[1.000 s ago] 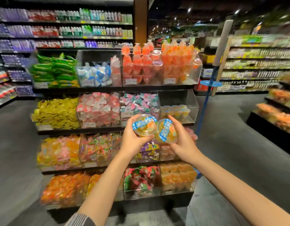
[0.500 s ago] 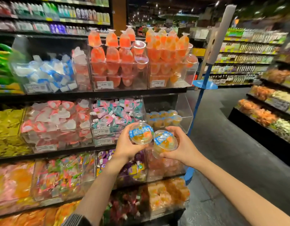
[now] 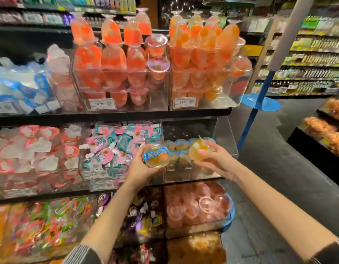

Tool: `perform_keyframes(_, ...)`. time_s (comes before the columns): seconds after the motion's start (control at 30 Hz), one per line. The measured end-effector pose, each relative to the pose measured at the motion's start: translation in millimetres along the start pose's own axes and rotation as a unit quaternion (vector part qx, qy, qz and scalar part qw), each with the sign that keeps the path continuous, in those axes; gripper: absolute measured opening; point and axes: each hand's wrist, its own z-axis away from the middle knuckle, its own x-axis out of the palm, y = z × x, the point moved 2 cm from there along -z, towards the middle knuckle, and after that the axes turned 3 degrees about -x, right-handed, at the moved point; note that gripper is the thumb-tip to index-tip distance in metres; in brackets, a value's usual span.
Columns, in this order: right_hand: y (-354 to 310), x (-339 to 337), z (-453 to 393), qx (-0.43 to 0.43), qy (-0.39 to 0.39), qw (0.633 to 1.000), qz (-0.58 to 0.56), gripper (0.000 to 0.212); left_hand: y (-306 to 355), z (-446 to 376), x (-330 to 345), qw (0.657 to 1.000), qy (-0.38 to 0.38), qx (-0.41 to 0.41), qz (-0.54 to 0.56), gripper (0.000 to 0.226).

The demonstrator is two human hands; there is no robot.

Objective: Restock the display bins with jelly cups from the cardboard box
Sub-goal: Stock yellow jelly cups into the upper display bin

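My left hand (image 3: 140, 168) grips a clear jelly cup (image 3: 156, 155) with orange fruit and a blue-and-white lid, held in front of the middle shelf. My right hand (image 3: 214, 159) holds a second jelly cup (image 3: 198, 151), tipped on its side at the open front of a clear display bin (image 3: 224, 136). That bin is on the right of the middle shelf and has a low row of the same cups (image 3: 181, 144) along its floor. The cardboard box is out of view.
Clear bins of red and orange jelly cups (image 3: 119, 60) fill the top shelf, with pouch snacks (image 3: 117, 147) to the left. A blue pole with a round tray (image 3: 261, 103) stands right of the rack. Another display (image 3: 324, 130) lines the aisle's right side.
I have stepped closer to the rack. Both hands moved forward with their cups, and the right hand has tipped its cup toward the half-empty bin.
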Motion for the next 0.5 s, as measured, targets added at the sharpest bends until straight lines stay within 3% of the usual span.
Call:
perform_keyframes(0.07, -1, -7, -32, 0.037, -0.015, 0.997, -0.067, 0.029, -3, -15, 7, 1.0, 0.018, 0.002, 0.0, 0.064)
perform_keyframes(0.13, 2, -13, -61, 0.055, -0.049, 0.996, -0.045, 0.03, -7, -24, 13, 0.999, 0.041, -0.007, 0.017, 0.076)
perform_keyframes(0.2, 4, -16, -88, 0.055, -0.098, 0.994, 0.013, 0.03, -11, -31, 17, 0.997, 0.074, -0.02, 0.022, 0.087)
perform_keyframes(0.33, 11, -8, -130, 0.078, -0.053, 0.986, 0.139, 0.021, -19, -41, 20, 0.994, 0.101, -0.047, -0.002, 0.076)
perform_keyframes(0.43, 26, -1, -154, 0.078, -0.04, 0.94, 0.331, 0.028, -28, -47, 21, 0.992, 0.11, -0.049, -0.022, 0.073)
perform_keyframes(0.5, 32, 5, -153, 0.08, -0.041, 0.913, 0.397, 0.03, -26, -47, 22, 0.991, 0.122, -0.047, -0.014, 0.068)
